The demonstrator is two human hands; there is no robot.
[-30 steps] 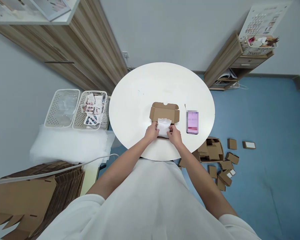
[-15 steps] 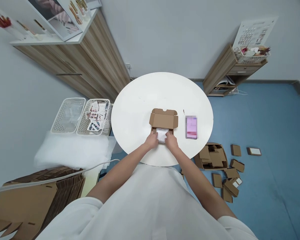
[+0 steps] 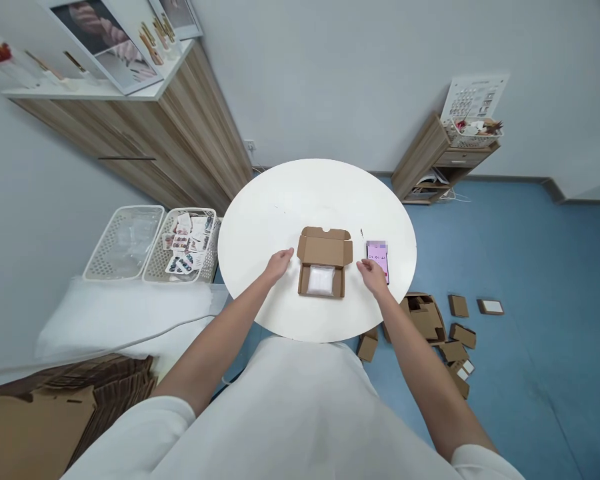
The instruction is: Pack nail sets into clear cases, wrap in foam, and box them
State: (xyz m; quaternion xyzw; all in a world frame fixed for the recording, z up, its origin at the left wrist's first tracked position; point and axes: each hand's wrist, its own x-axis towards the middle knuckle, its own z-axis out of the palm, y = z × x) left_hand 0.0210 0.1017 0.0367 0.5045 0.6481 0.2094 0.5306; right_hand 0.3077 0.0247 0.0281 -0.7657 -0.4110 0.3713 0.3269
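A small brown cardboard box lies on the white round table, its lid folded back and side flaps spread. Inside it rests a white wrapped packet, which covers much of the bottom. Just left of the lid, my left hand hovers with loosely bent fingers and nothing in it. To the right of the box is my right hand, also empty, its fingers pointing towards the lid. It overlaps the lower part of a phone with a lit pink screen. Neither hand touches the box.
Two white baskets stand left of the table, one holding printed packets. Below them lie white wrapping sheets and stacked flat cardboard. Several small boxes and a larger carton are on the blue floor at right.
Both hands have let go of the white packet and moved outward, one to each side of the box. The packet now lies inside. The camera view has shifted slightly.
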